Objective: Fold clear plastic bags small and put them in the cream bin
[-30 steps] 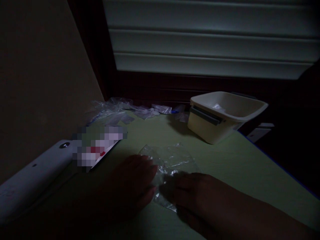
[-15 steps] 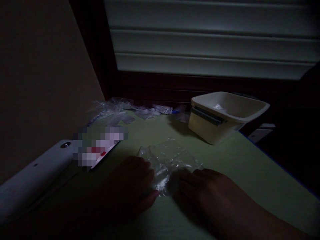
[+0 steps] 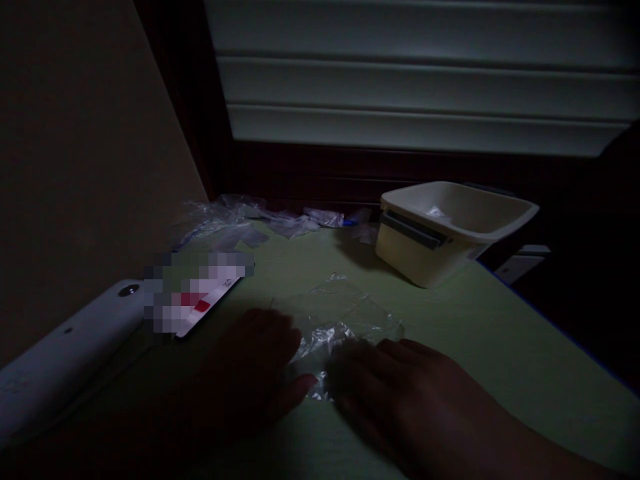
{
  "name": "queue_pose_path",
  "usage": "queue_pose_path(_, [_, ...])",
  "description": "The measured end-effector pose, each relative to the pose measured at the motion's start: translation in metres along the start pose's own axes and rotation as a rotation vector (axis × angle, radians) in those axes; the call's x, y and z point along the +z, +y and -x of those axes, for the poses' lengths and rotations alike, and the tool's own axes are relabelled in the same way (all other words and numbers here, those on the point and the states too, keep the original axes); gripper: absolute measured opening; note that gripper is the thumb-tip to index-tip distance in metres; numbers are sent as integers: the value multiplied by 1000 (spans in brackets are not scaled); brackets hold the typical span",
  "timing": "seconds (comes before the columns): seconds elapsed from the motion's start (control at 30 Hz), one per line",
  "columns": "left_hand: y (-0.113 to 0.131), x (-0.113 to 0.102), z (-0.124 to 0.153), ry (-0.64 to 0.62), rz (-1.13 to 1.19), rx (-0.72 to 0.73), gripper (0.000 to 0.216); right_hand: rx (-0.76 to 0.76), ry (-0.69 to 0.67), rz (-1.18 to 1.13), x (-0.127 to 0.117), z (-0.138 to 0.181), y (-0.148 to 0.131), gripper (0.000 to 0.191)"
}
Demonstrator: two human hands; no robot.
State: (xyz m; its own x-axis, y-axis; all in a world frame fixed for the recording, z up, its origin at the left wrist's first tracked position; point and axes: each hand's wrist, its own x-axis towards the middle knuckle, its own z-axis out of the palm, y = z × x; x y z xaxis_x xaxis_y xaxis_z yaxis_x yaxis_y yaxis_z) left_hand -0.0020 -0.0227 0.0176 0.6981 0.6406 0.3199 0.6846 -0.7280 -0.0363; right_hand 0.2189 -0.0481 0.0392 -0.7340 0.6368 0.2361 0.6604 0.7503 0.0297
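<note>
A clear plastic bag lies spread and creased on the green tabletop, with bright glints along its folds. My left hand rests on its left side, fingers laid flat and the thumb apart from them. From the right, my right hand reaches over the bag's near right part with its fingers stretched out, their tips dark and a little blurred. Neither hand is closed round the bag. Dim light hides much of my left forearm.
A cream bin with grey handles stands tilted at the back right, something clear inside. Crumpled plastic bags line the back edge. At left are a pale long device and a partly blurred flat object. The tabletop's blue edge runs along the right.
My right hand has slid slightly left across the bag, and the bag's creases have shifted. My left hand stays almost in place.
</note>
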Motion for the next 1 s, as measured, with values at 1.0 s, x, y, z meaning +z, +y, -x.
queue_pose_path(1.0, [-4,-1,8,23,97,114,49,58,-116,-30,4,-4,17,18])
